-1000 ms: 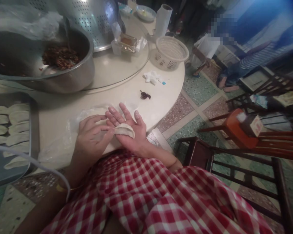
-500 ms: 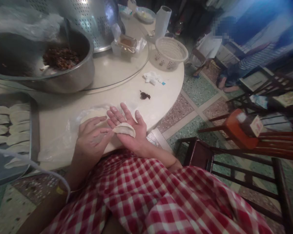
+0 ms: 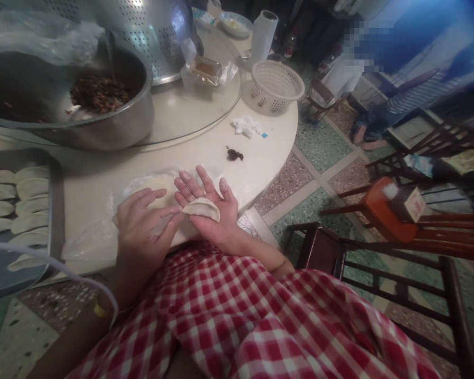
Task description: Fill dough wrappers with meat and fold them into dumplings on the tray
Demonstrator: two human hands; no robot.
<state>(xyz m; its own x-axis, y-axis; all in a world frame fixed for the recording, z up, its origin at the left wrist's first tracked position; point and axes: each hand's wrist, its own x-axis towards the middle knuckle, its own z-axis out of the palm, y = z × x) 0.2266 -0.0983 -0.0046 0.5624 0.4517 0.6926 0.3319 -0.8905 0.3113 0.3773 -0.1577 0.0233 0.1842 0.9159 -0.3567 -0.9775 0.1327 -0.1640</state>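
Note:
A pale half-moon dumpling (image 3: pixel 202 209) lies across the palm of my right hand (image 3: pixel 221 216). That hand faces up, its fingers stretched out and spread, with white flour on the fingertips. The thumb and index finger of my left hand (image 3: pixel 144 221) pinch the dumpling's left tip, while its other fingers are loosely extended. Beneath the hands, a clear plastic bag (image 3: pixel 98 231) with pale dough rounds (image 3: pixel 152 183) lies on the table, partly hidden. On the far left, a metal tray (image 3: pixel 56 210) carries rows of finished dumplings (image 3: pixel 31 202).
A large steel bowl (image 3: pixel 114 129) of dark filling (image 3: pixel 98 95) stands on the glass turntable (image 3: pixel 189 113). Behind it leans a perforated metal strainer (image 3: pixel 158 42). A plastic basket (image 3: pixel 278 84), crumpled tissue (image 3: pixel 245 126) and a dark scrap (image 3: pixel 234 154) sit rightward. A white cable (image 3: pixel 63 268) crosses near my left wrist. Chairs (image 3: pixel 395 210) stand right.
My left hand's fingers have spread and shifted slightly left, with thumb and index still at the dumpling's tip. My right hand and the dumpling have barely moved.

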